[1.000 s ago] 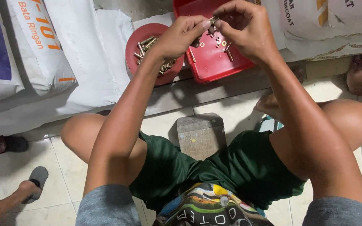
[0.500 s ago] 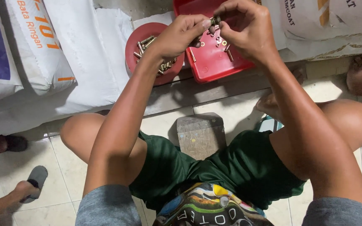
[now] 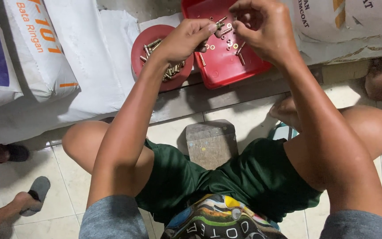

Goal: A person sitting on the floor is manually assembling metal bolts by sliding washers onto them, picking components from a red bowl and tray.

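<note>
Two hands are meeting over the far red tray (image 3: 226, 73), the left hand (image 3: 183, 40) pinching a small bolt (image 3: 220, 23) as before, the right hand (image 3: 261, 31) now lifted slightly, fingers curled near its tip, grip unclear; one round red dish (image 3: 140, 48) of bolts left, several loose washers in tray.

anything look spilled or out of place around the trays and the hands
Nothing stands out. The bolts lie heaped inside the round red dish, and the loose nuts and washers stay inside the square red tray. The left hand pinches a small bolt over the tray, the right hand close beside it.
</note>
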